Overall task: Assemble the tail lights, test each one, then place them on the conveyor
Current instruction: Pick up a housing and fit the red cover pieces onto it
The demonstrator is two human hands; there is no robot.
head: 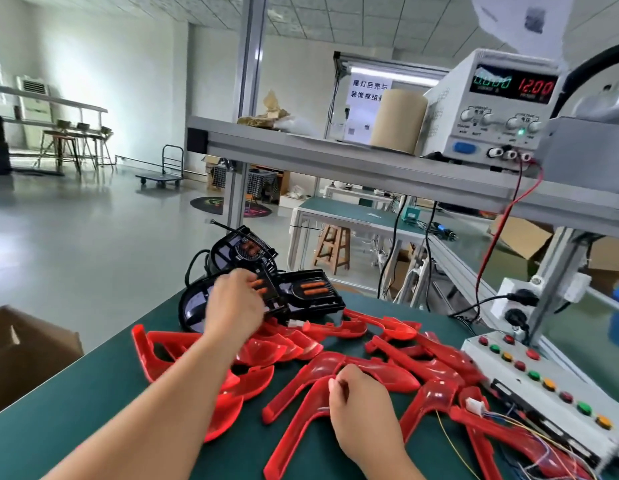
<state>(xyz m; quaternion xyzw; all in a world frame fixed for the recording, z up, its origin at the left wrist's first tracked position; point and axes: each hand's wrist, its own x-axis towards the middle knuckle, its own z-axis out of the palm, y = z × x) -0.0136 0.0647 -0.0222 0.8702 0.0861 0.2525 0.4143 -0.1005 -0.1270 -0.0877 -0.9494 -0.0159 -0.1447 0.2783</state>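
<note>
Several red tail-light lenses lie scattered over the green bench mat. Black tail-light housings with orange bulbs are stacked at the mat's far edge. My left hand reaches into that stack and grips one black housing. My right hand rests among the red lenses at the front, fingers curled; thin wires show at its fingertips, but whether it pinches them I cannot tell. A white connector with thin coloured wires lies to the right.
A button control box stands at the right edge. The power supply reading 12.00 sits on the upper shelf, its red lead hanging down. A cardboard box is at the left, beside the bench.
</note>
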